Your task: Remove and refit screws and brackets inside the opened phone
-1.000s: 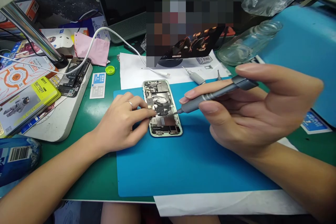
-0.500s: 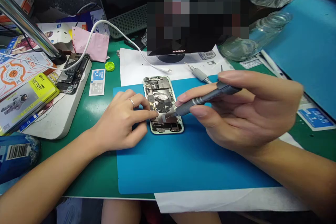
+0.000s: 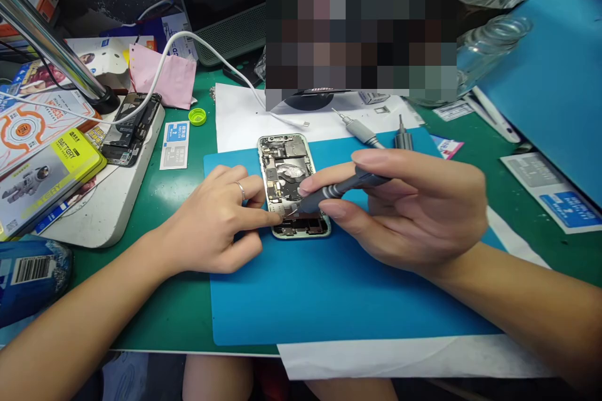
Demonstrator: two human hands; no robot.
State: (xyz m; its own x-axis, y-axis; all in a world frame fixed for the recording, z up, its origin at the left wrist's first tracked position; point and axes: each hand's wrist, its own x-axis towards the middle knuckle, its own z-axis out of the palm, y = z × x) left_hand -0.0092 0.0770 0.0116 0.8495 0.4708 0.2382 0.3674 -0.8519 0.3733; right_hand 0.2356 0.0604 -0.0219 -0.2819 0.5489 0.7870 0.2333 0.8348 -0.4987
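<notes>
An opened phone with its inner parts exposed lies on the blue mat. My left hand rests at the phone's left edge, its index fingertip touching the lower inside; the other fingers are curled, and whether they hold anything is hidden. My right hand grips a dark grey screwdriver between thumb and fingers, slanting down to the left. Its thin tip is over the lower part of the phone, close to my left index fingertip.
Behind the phone lie a grey screwdriver, a dark tool and a white cable. At left, another opened phone and a yellow battery box sit on a white block. A green cap is nearby.
My right hand has moved left and slightly down with the screwdriver, bringing its tip lower over the phone. My left index fingertip has shifted slightly down. The dark tool behind is more exposed.
</notes>
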